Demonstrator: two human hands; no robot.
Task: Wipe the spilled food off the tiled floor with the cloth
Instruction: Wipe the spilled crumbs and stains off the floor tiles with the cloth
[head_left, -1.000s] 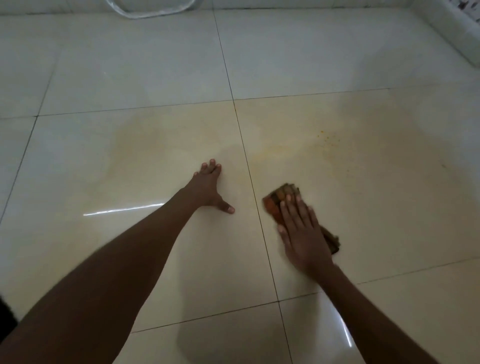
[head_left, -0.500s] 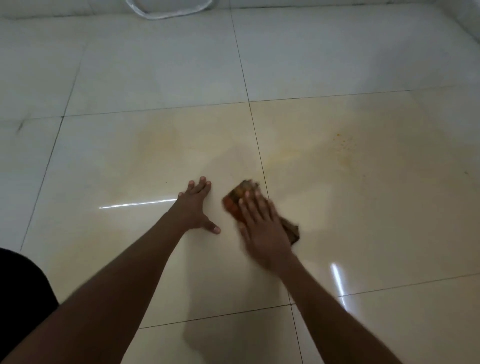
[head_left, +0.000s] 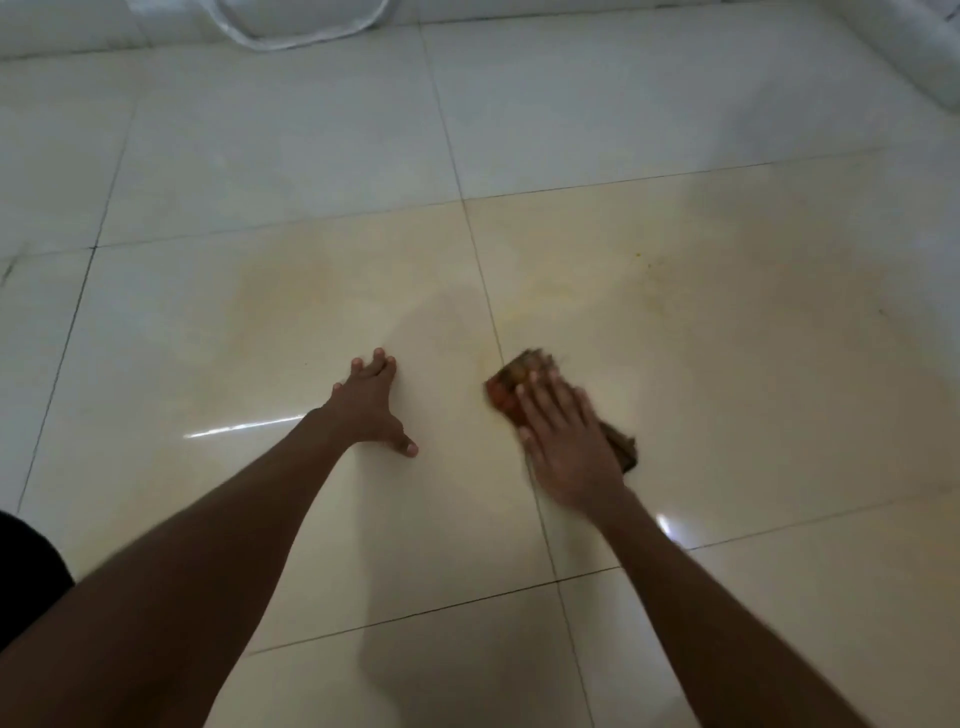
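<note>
A brown and orange cloth (head_left: 511, 382) lies on the glossy cream tiled floor (head_left: 753, 395), just right of a grout line. My right hand (head_left: 566, 444) presses flat on the cloth with straight fingers and covers most of it. My left hand (head_left: 371, 402) rests flat on the tile to the left, fingers spread, holding nothing. A faint yellowish smear (head_left: 524, 312) spreads over the tiles beyond the hands. A few small yellow food specks (head_left: 638, 255) lie further back on the right.
A clear plastic bag edge (head_left: 291, 31) lies at the far top left by the wall. A white raised edge (head_left: 914, 57) runs along the top right corner. Dark clothing (head_left: 26, 571) shows at the lower left.
My right hand slid the cloth left toward my left hand, then back right across the grout line. My left hand stayed planted on the tile.
</note>
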